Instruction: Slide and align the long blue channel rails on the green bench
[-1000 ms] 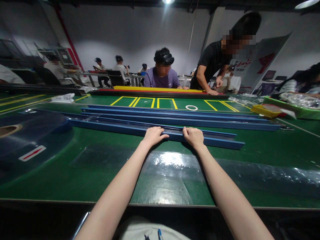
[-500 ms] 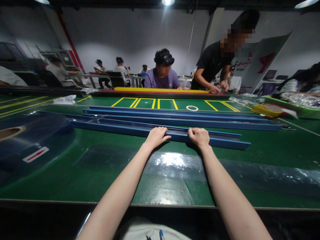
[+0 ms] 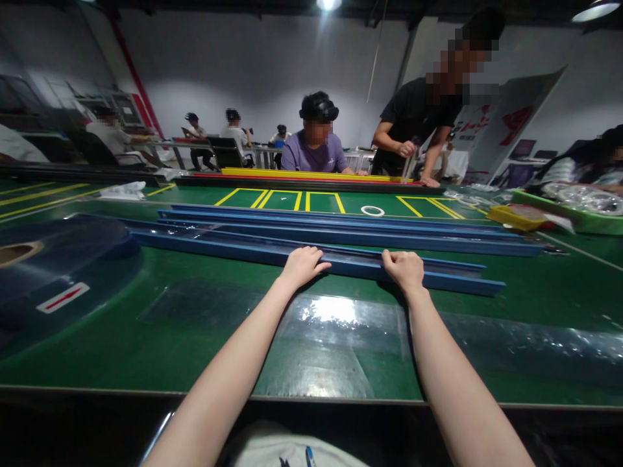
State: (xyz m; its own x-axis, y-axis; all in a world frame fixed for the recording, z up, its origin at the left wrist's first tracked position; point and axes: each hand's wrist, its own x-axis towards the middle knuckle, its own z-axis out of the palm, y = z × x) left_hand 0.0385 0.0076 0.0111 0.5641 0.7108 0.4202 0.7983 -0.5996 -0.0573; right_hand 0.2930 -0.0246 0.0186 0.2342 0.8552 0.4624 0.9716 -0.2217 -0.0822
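A long blue channel-shaped profile [image 3: 355,263] lies slantwise across the green table, its right end nearest me. My left hand [image 3: 304,264] rests on its near wall with fingers bent over the edge and the thumb out to the right. Further right, my right hand [image 3: 405,268] is closed round the same profile, its fingertips hidden inside the channel. Clear film shows in the trough. Behind it lie more blue profiles [image 3: 438,241], side by side. At the left a large roll of clear film [image 3: 97,259] lies flat, partly over the profile's far left end.
Clear film strips [image 3: 335,331] lie flat on the green table [image 3: 170,370] before me. A white ring [image 3: 372,211] lies beyond the profiles. Yellow, red and black bars [image 3: 311,178] line the far edge, where two people work. A yellow tray [image 3: 516,217] and a green tray [image 3: 584,217] stand right.
The held blue profile has slid to the right, and my right hand has moved right with it. My left hand stays nearly in place. The standing person's hands have moved apart.
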